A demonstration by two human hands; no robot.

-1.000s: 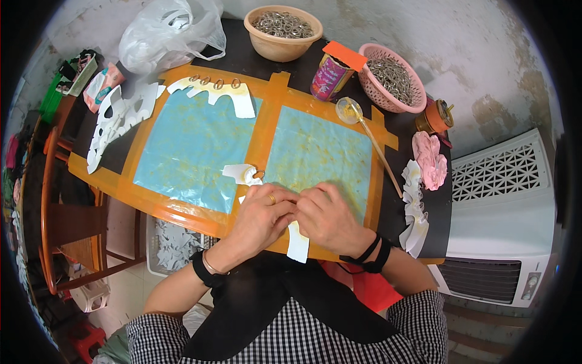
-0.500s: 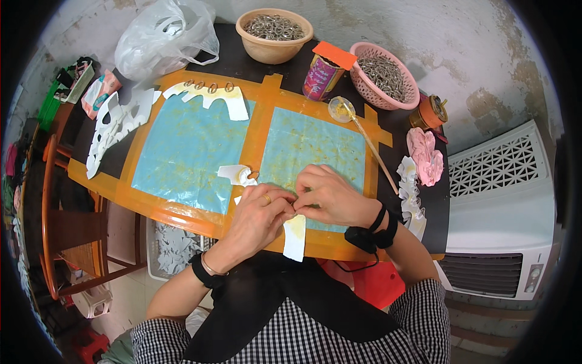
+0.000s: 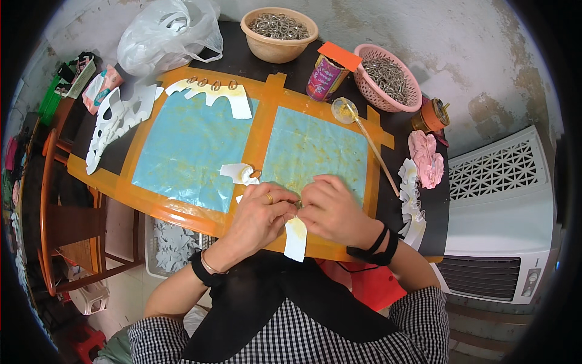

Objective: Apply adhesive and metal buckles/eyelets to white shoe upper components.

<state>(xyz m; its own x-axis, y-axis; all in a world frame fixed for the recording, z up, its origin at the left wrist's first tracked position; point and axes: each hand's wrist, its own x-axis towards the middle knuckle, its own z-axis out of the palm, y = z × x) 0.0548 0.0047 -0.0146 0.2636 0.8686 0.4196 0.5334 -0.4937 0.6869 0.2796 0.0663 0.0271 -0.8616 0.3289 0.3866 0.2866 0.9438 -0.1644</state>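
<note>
My left hand point(image 3: 267, 212) and my right hand point(image 3: 332, 209) meet at the front edge of the table, fingertips pinched on a white cut-out strip point(image 3: 295, 239) smeared with yellow. One end of it hangs toward me; another part point(image 3: 236, 171), with a metal ring point(image 3: 255, 174), shows beyond my left hand. A bit of metal ring shows between my fingertips, partly hidden. At the far left of the blue sheet point(image 3: 188, 145) lies another white strip point(image 3: 241, 104), rings along its far edge. Folded white strips with rings point(image 3: 412, 206) lie right of my right hand.
Metal rings fill a beige bowl point(image 3: 279, 50) and a pink basket point(image 3: 391, 100). Between them stands a purple can point(image 3: 324, 77). A stick point(image 3: 379, 156) rests on a small clear dish point(image 3: 344, 110). White cut-outs point(image 3: 124, 115), a plastic bag point(image 3: 167, 39) and a white appliance point(image 3: 497, 224) flank the workspace.
My right hand has shifted slightly right and turned, its fingers now lower around the strip. The strip's hanging end has turned a little. My left hand stays nearly in place.
</note>
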